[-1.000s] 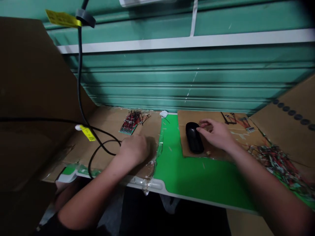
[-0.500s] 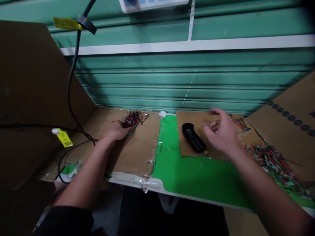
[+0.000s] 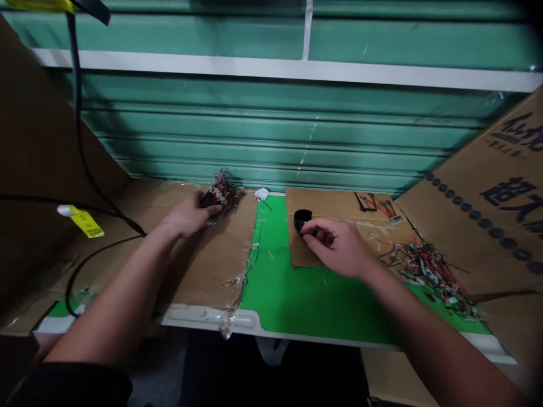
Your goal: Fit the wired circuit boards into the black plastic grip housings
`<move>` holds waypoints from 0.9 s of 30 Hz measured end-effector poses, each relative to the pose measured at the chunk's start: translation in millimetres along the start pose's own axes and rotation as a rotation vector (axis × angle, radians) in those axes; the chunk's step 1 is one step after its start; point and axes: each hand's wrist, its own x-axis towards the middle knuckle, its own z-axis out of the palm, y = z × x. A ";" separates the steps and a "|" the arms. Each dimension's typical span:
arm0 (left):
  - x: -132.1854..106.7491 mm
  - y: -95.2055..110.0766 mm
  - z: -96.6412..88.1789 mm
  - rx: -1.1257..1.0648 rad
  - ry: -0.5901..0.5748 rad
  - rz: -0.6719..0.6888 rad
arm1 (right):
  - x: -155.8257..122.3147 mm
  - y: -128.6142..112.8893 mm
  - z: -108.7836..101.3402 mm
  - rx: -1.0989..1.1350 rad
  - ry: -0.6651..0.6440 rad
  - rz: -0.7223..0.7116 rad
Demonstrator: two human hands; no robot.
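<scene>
My left hand (image 3: 189, 216) is closed on a bunch of thin red and black wires with small tips (image 3: 223, 191), at the far side of the left cardboard sheet (image 3: 207, 260). The thumb lies along the bunch's near side, and a dark part shows beside the fingers. My right hand (image 3: 339, 243) curls its fingers over a smooth black handheld device (image 3: 302, 217) on the right cardboard piece (image 3: 303, 257). Only the device's rounded, hollowed end shows. The hand hides its handle.
A tangled heap of red, black and white wires (image 3: 441, 277) lies at the right. Behind it sit a few wires with a white connector (image 3: 395, 219). A black cable (image 3: 78, 113) with a yellow tag (image 3: 87, 220) hangs at left. Cardboard walls (image 3: 479, 186) flank the green tabletop (image 3: 271, 271).
My right hand has come down and left onto the black device, its fingers curling in. My left hand stays at the wire bunch, which now stands more upright. The view has shifted.
</scene>
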 end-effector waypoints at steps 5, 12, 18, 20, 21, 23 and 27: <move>-29.1 57.6 40.7 -0.524 -0.257 0.216 | 4.0 -2.6 11.6 0.125 -0.034 0.081; -60.0 81.6 125.5 -0.924 -0.459 0.324 | 10.5 0.6 31.8 0.419 0.047 0.210; -66.0 64.3 149.1 -0.944 -0.506 0.321 | 11.5 8.4 35.0 0.462 0.073 0.246; -67.0 60.6 150.3 -0.910 -0.485 0.345 | 11.8 9.9 37.7 0.481 0.063 0.262; -67.5 59.6 150.6 -0.897 -0.469 0.349 | 11.9 10.3 39.6 0.487 0.059 0.267; -67.8 59.4 150.1 -0.883 -0.440 0.346 | 12.0 10.6 42.5 0.477 0.051 0.266; -57.3 59.5 138.5 -0.858 -0.344 0.337 | 14.7 15.0 31.5 0.287 0.149 0.207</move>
